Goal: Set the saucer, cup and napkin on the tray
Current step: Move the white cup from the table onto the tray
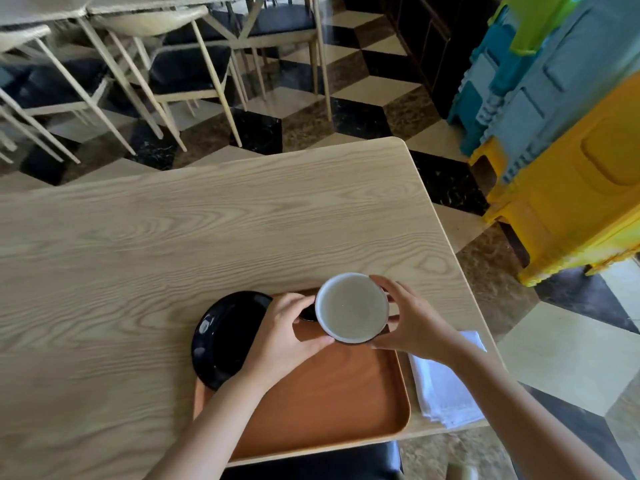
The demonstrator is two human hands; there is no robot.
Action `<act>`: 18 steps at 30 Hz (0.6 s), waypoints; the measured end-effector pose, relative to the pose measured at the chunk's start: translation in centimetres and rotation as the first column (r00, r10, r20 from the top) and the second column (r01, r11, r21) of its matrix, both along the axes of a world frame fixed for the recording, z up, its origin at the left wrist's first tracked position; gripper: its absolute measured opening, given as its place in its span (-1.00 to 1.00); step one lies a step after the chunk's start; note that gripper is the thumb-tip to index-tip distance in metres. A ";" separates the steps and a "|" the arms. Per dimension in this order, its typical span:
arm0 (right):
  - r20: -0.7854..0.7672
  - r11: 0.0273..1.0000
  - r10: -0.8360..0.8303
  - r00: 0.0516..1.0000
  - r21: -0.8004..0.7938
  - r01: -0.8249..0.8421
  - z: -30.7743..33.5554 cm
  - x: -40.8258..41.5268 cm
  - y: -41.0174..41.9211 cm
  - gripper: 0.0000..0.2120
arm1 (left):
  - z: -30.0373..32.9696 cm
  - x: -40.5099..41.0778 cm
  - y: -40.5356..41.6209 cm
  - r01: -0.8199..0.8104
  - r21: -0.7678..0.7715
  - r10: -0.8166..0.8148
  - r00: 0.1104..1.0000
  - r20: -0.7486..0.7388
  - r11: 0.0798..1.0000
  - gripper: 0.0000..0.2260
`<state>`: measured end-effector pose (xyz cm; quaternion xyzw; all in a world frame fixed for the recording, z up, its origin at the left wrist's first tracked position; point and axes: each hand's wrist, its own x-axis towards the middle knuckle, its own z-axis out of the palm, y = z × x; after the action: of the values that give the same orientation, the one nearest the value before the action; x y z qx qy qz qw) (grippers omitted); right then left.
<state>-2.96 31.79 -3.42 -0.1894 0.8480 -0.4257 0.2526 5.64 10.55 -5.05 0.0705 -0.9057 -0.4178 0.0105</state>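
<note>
A cup [351,308] with a pale inside and dark outside is held above the far end of the orange-brown tray [332,407]. My left hand [282,336] grips its left side by the handle, and my right hand [412,322] holds its right side. A glossy black saucer [225,336] lies at the tray's far left corner, partly over the tray's edge and partly hidden by my left hand. A folded white napkin [446,386] lies on the table just right of the tray.
The light wooden table [173,244] ends close on the right and near sides. A dark seat [311,467] shows below the near edge. Stacked yellow and blue plastic stools [568,150] stand to the right, chairs [166,67] beyond the table.
</note>
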 end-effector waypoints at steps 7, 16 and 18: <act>-0.016 0.994 0.078 0.997 0.083 -0.076 0.1 -0.8 -0.3 -0.04 | -1.2 0.3 0.5 -0.055 -0.052 0.054 0.998 -0.030 0.997 -0.38; -0.034 0.985 0.112 0.993 0.137 -0.106 0.1 -2.4 -0.5 0.00 | -1.1 -0.8 0.4 -0.063 -0.061 0.061 0.997 -0.041 0.996 -0.38; -0.034 0.985 0.114 0.993 0.133 -0.109 -0.1 -2.4 -0.5 0.00 | -1.0 -0.8 0.4 -0.059 -0.061 0.056 0.997 -0.045 0.996 -0.38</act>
<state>-5.34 31.32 -3.51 -0.2284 0.8672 -0.3502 0.2704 4.85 10.99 -6.08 0.0871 -0.9155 -0.3903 0.0441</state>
